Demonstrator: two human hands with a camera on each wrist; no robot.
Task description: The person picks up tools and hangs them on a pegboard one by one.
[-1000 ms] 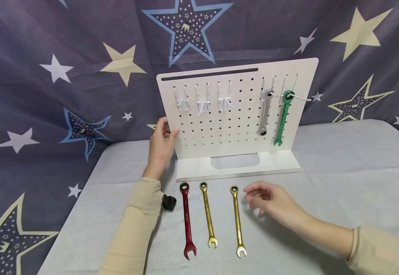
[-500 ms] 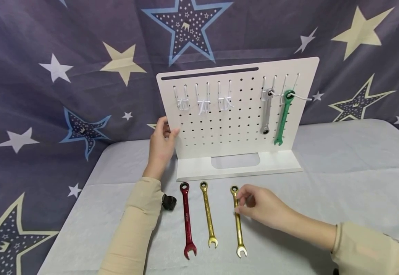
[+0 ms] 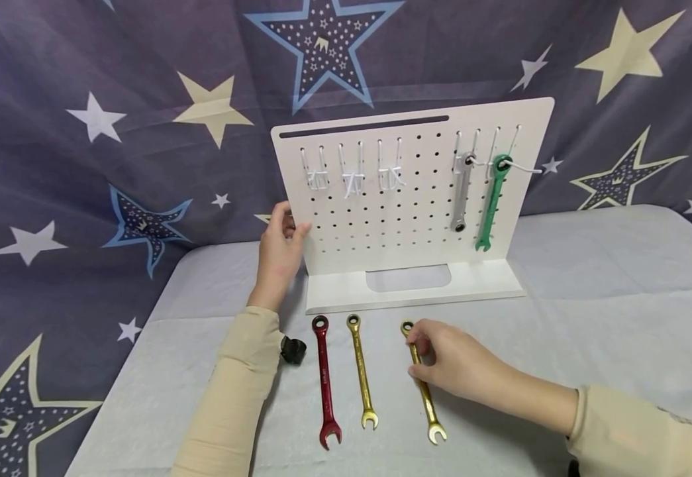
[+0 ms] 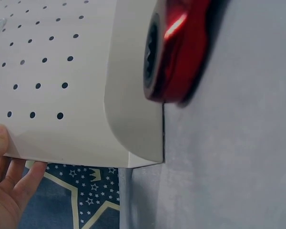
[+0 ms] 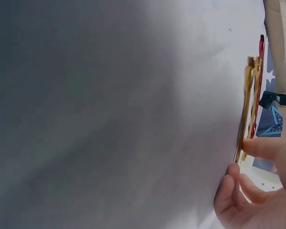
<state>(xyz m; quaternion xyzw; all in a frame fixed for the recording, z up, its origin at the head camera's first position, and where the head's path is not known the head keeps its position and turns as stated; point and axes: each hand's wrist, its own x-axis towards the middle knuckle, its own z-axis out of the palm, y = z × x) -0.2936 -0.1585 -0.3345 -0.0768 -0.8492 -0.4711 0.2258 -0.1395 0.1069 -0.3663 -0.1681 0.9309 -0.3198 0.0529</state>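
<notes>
My left hand (image 3: 279, 260) grips the left edge of a white pegboard (image 3: 346, 265), its thumb on the front face; the left wrist view also has this hand (image 4: 12, 188) at the board's edge. On the table, my right hand (image 3: 455, 361) pinches a gold combination wrench (image 3: 428, 401) between thumb and fingers just below the ring end. That wrench lies slanted, its open end toward the lower right. To its left are a second gold wrench (image 3: 361, 377) and a red wrench (image 3: 324, 381), side by side. The right wrist view partly hides the pinched wrench's ring end.
A silver wrench (image 3: 461, 195) and a green wrench (image 3: 491, 205) hang from hooks on the board's right side. Several white hooks (image 3: 353, 177) on the left carry nothing. A star-patterned curtain (image 3: 161, 152) hangs behind the grey-covered table (image 3: 596, 278).
My right hand has moved left onto the rightmost gold wrench and taken hold of it. The wrench's open end has swung to the right. My left hand stays on the board.
</notes>
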